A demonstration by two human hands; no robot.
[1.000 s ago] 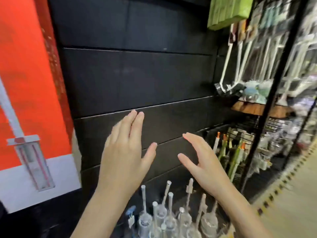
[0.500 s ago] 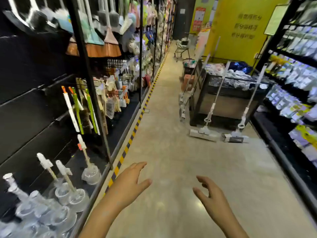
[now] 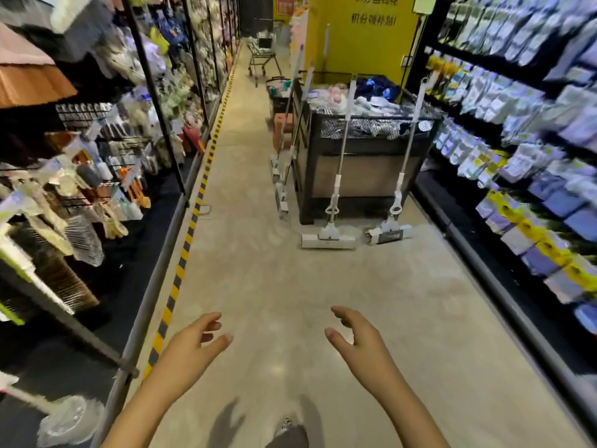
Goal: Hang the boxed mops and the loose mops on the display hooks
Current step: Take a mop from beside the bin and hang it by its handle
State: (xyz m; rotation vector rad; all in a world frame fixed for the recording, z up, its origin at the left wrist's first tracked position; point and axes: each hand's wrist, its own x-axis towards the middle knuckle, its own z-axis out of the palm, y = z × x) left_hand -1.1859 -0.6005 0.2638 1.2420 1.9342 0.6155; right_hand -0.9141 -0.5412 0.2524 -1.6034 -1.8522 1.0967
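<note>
So the loose mops are what I'm looking at: two of them stand propped against the front of a black bin in the middle of the aisle, the nearer mop (image 3: 329, 236) with its white flat head on the floor and its pole leaning up on the bin, and the second mop (image 3: 389, 232) just beside it to the right, same pose. A few more mops (image 3: 280, 176) lean on the bin's left side, though they're blurry enough that I can't say if they're boxed or not. The black bin (image 3: 361, 176) itself is piled with packaged soft goods. My left hand (image 3: 190, 347) and right hand (image 3: 361, 347) are both out in front, empty, fingers loosely spread and a bit curled, well apart from each other and well short of the mops. Progress-wise, I'd say none of these mops is hung, so this batch is all left to do. Next thing is probably grabbing a pole. Shelving on the left (image 3: 97, 176) is full of brushes and cleaning bits, packets on the right shelves (image 3: 517, 130), and there's a shopping cart (image 3: 263, 54) way down the aisle.
</note>
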